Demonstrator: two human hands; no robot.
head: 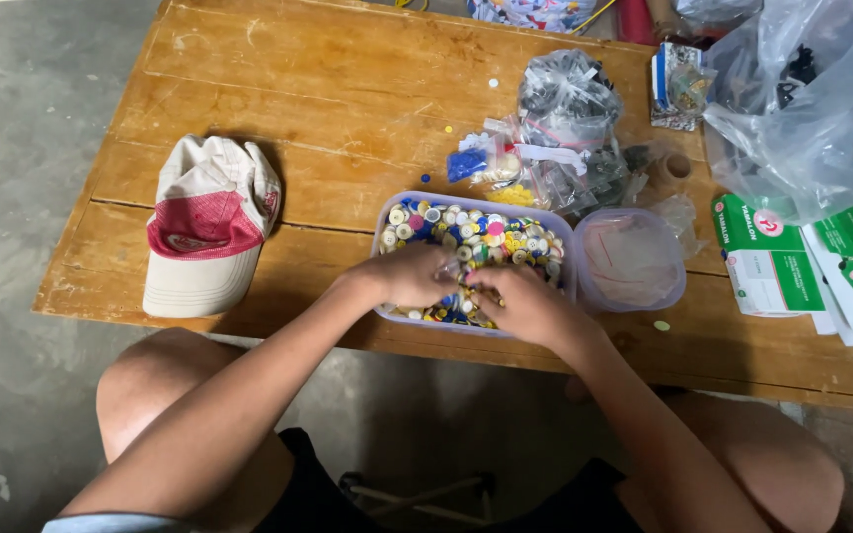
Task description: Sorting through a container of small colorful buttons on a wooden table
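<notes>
The fingers of the left hand (409,276) and right hand (523,304) are curled together down among the mixed coloured plastic buttons (476,239); whether they pinch one I cannot tell. This looks like sorting, and the next pick would call for a fine pinch on a single button. The buttons fill a translucent rectangular plastic tub (560,229) near the front edge of the worn wooden counter (328,99), beside its lid (630,260).

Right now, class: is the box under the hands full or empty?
Full: the box is heaped to its rim with coloured buttons, which both hands dig into.
</notes>
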